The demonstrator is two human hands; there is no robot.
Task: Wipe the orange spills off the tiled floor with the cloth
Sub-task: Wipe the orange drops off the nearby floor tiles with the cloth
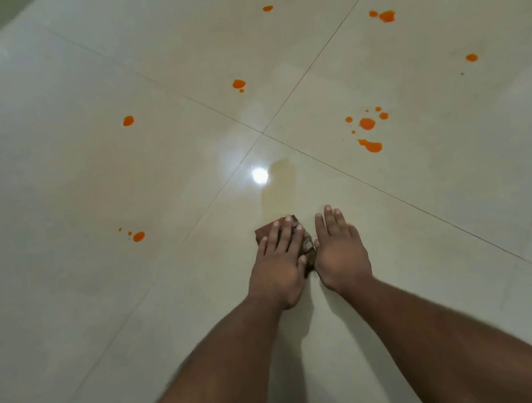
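Left hand (281, 260) flat on brown cloth (307, 246); right hand (340, 252) flat on tiled floor (54, 195) — pale smear (278, 189) beyond fingertips; orange spills (369, 133) farther out.

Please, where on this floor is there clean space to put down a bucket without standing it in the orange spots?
Bare tile lies left of the left hand and cloth, below the small spill, and right of the right hand below the grout line. It is crowded at the splash cluster and further spills beyond it. A faint smear lies ahead of the cloth.

Open tiled floor (105, 324) surrounds the hands; only flat orange spills (367, 123) ahead.
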